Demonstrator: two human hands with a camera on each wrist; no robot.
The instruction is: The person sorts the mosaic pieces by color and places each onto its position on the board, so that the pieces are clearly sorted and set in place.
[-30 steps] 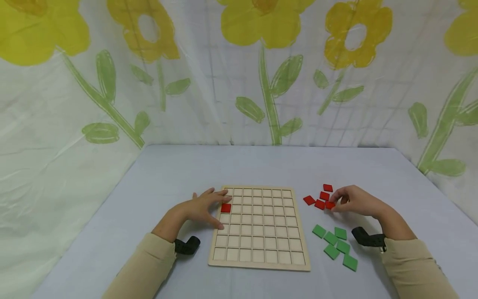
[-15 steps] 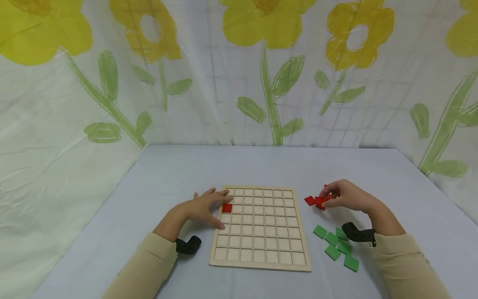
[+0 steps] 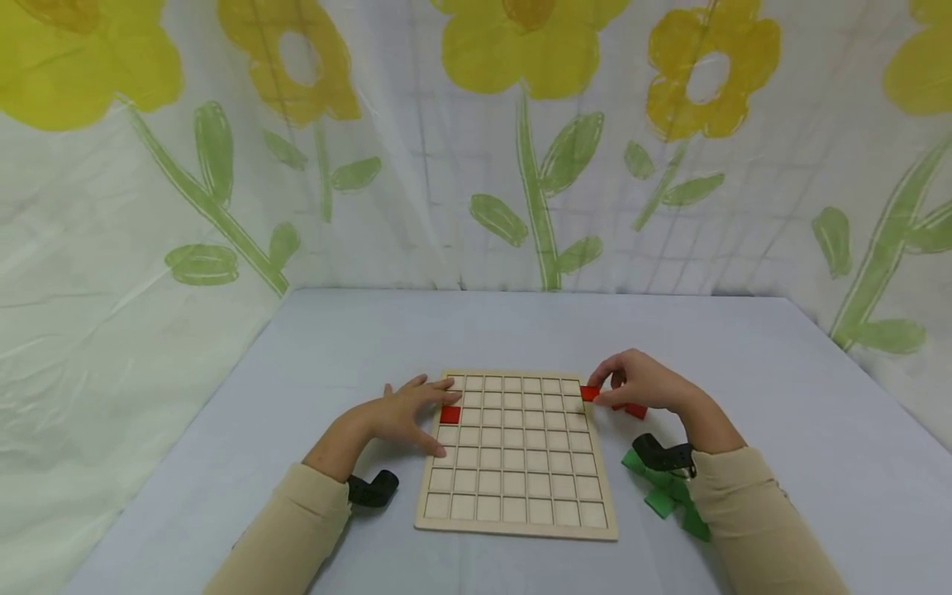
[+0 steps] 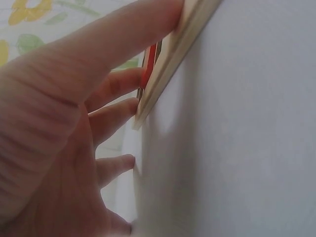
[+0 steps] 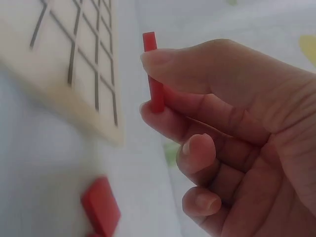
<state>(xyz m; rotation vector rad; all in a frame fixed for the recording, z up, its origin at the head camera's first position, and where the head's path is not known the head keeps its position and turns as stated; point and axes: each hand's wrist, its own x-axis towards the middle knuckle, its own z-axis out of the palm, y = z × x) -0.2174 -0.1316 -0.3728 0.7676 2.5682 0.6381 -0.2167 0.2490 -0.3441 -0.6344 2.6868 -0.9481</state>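
Observation:
A wooden grid board (image 3: 516, 527) lies flat on the table, with one red square tile (image 3: 449, 415) in a cell of its left column. My left hand (image 3: 405, 417) rests on the board's left edge, fingers spread and straight around that tile. In the left wrist view the thumb and two fingertips touch the board's rim (image 4: 177, 47). My right hand (image 3: 647, 384) pinches another red tile (image 5: 156, 84) between thumb and fingers, above the board's upper right edge. The right wrist view shows this tile edge-on, held off the table, with the other fingers curled.
More red tiles (image 3: 635, 410) lie right of the board, partly hidden behind the right hand. Several green tiles (image 3: 659, 502) are scattered nearer, some covered by the right forearm. A flower-printed curtain (image 3: 416, 165) hangs behind the table's far edge.
My right hand has picked a red tile from the red pile and carried it left to the board's edge. The left hand has stayed in place.

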